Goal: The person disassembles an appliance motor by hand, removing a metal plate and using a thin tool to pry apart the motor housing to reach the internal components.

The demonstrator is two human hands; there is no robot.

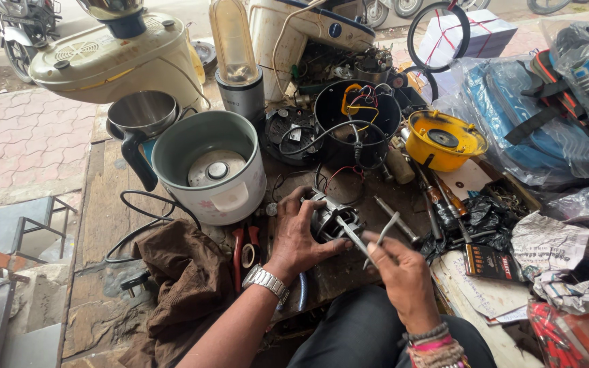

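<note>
My left hand (299, 235), with a metal watch on its wrist, grips a small electric motor (332, 219) that rests on the dark wooden workbench (103, 211). My right hand (400, 269) holds thin metal tweezers (369, 235), and their tips touch the motor's near side. Both hands sit close together at the bench's front middle.
An open rice cooker (209, 167) stands left of the motor, a steel jug (141, 123) behind it. A black housing with wires (356, 123), a yellow base (441, 140), screwdrivers (438, 201), red pliers (247, 249), a brown cloth (178, 272) and bagged goods (547, 116) crowd the bench.
</note>
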